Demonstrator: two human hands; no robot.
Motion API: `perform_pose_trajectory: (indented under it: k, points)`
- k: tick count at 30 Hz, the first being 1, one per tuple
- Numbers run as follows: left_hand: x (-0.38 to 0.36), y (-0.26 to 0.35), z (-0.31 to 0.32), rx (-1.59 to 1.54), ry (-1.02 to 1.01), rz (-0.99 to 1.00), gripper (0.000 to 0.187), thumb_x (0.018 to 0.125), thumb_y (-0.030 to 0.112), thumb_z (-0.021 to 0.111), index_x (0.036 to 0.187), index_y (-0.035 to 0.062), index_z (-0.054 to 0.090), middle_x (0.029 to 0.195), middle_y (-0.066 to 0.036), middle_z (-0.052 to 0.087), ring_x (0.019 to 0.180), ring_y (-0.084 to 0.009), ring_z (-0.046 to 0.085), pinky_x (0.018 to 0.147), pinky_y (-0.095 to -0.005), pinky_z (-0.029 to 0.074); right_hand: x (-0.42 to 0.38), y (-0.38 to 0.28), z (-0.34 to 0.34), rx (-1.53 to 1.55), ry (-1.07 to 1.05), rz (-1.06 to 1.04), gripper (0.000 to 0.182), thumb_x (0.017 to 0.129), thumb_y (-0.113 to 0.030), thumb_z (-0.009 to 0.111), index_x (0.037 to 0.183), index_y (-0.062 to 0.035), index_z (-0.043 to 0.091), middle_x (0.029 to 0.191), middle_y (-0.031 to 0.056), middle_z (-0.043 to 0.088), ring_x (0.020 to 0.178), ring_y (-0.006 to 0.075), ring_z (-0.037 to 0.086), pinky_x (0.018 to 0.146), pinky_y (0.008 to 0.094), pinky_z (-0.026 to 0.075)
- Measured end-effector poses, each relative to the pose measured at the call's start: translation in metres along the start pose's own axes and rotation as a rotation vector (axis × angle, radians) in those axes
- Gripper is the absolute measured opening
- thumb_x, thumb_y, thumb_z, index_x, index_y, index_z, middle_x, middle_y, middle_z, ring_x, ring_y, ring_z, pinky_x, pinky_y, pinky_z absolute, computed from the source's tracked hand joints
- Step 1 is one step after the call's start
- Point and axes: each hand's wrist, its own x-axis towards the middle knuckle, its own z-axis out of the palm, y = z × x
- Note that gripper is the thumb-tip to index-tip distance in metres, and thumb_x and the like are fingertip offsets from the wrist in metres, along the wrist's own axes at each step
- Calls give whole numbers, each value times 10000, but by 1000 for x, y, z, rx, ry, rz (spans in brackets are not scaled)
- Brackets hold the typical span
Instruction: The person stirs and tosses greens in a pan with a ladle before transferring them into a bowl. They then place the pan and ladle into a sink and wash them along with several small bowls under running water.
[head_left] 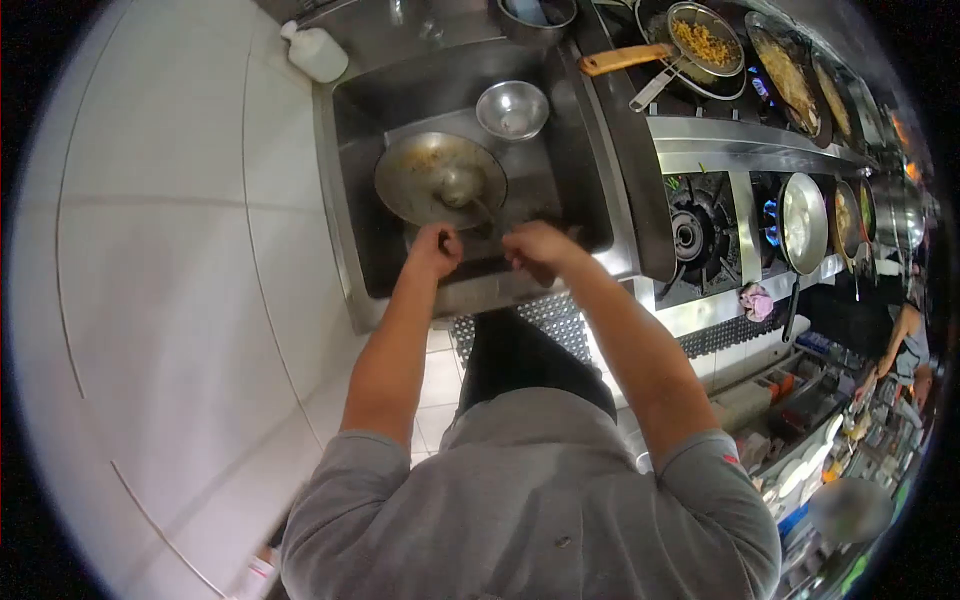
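A round metal wok with brownish stains lies tilted in the left part of the sink. Inside it rests the bowl of a metal ladle, whose handle slants towards my right hand. My left hand is curled closed at the wok's near rim; its fingertips are turned away, so what they grip is hidden. To the right, my right hand is closed by the end of the ladle's handle, over the front of the sink. Behind the wok sits a shiny metal bowl on the sink floor.
The steel sink stands beside a pale tiled wall. A white bottle is at its back left corner. On the right, the stove has a bare burner, lit flames, a frying pan and a strainer. Another person works far right.
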Motion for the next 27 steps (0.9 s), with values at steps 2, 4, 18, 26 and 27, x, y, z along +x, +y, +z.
perform_pose_trajectory:
  k: [2, 4, 18, 26, 27]
  points:
    - [50, 15, -24, -27, -99, -14, 213, 885, 59, 588, 731, 103, 448, 652, -17, 435, 504, -154, 415, 448, -292, 345, 6, -10, 13, -220, 4, 78, 201, 1016, -204, 624, 971, -12, 665, 786, 92, 684, 640, 181, 648, 531, 343, 500]
    - [76, 16, -47, -5, -183, 53, 247, 910, 90, 605, 724, 102, 443, 649, -13, 425, 502, -161, 411, 457, -299, 342, 28, -2, 21, -132, 56, 93, 239, 1027, -213, 610, 1022, 18, 672, 769, 104, 677, 601, 188, 638, 485, 364, 491]
    - [51, 245, 257, -236, -776, -357, 340, 917, 178, 595, 1146, -73, 589, 1143, -192, 645, 1107, -319, 601, 986, -452, 494, 111, 55, 25, -578, 185, 91, 389, 926, -231, 560, 1233, -20, 670, 845, 200, 724, 739, 319, 722, 609, 476, 595]
    - [-28, 340, 148, 108, -608, 507, 308, 981, 210, 574, 1098, -70, 624, 966, -188, 658, 974, -360, 630, 891, -531, 518, 72, -4, 8, -618, 93, 20, 280, 907, -153, 663, 1143, -43, 765, 1054, 214, 750, 909, 353, 735, 810, 490, 605]
    - [-47, 320, 138, 221, -566, 496, 236, 972, 195, 621, 1046, -28, 646, 940, -156, 653, 930, -335, 613, 837, -502, 494, 81, -5, 12, -621, 208, -16, 287, 923, -208, 667, 1132, -38, 766, 1105, 208, 754, 938, 381, 733, 833, 483, 602]
